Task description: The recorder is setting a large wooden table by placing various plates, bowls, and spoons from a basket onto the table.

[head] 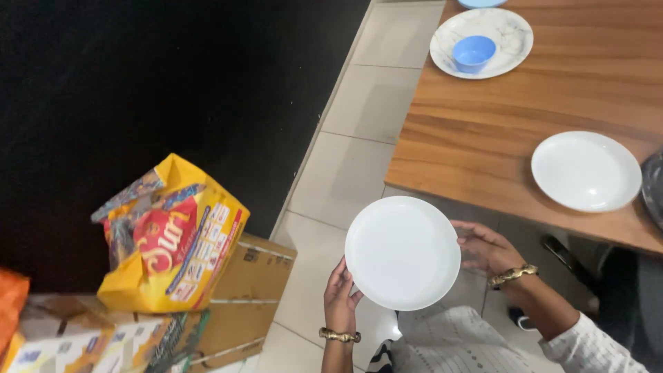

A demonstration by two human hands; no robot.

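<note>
The person holds a round white plate (402, 252) out over the pale tiled floor (359, 138), just short of the near edge of the wooden table (483, 124). The left hand (340, 293) grips the plate's lower left rim, fingers curled onto its face, while the right hand (487, 249) lies against the right rim with fingers spread, partly hidden behind it; both wrists wear gold bracelets. On the table a second white plate (585, 170) lies near the right edge, and farther back a marbled plate (507, 34) carries a small blue bowl (473, 52). To the left, against a black wall (138, 83), a crumpled yellow bag (173, 235) with a red panel and rows of small coloured squares on its side stands on a brown cardboard box (242, 297) sealed with pale tape. Beside it lie white cartons (62, 338) with blue and yellow patches, and a bit of orange packaging (10, 304) shows at the left edge.
</note>
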